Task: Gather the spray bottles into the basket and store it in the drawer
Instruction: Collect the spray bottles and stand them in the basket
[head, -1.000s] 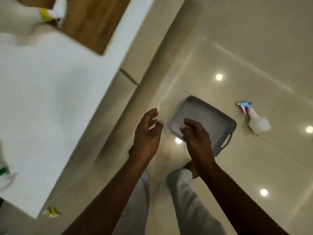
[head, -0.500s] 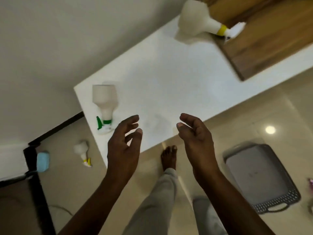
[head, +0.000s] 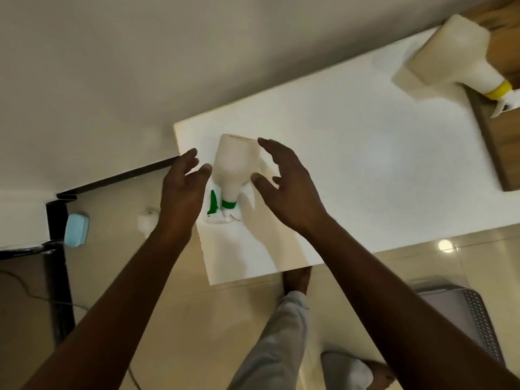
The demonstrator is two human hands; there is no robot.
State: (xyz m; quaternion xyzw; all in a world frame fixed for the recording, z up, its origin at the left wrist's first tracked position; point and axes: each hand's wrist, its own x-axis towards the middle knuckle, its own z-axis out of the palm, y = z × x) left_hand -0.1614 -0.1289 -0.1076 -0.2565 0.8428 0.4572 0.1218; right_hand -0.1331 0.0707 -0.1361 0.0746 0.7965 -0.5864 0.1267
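While the left hand and right hand hover spread and empty beside the bottle on the table, pickup looks imminent: clasp it, then carry it to the floor basket.

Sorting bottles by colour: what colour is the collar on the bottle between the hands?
Green collar, head view.

Mid-frame, the cloudy white plastic spray bottle has a green collar and trigger; the white plastic spray bottle at upper right has a yellow collar. The tabletop is plain white, the wooden board at right brown with grain. At lower right, the grey plastic basket shows a lattice of small holes, against glossy beige floor tiles.
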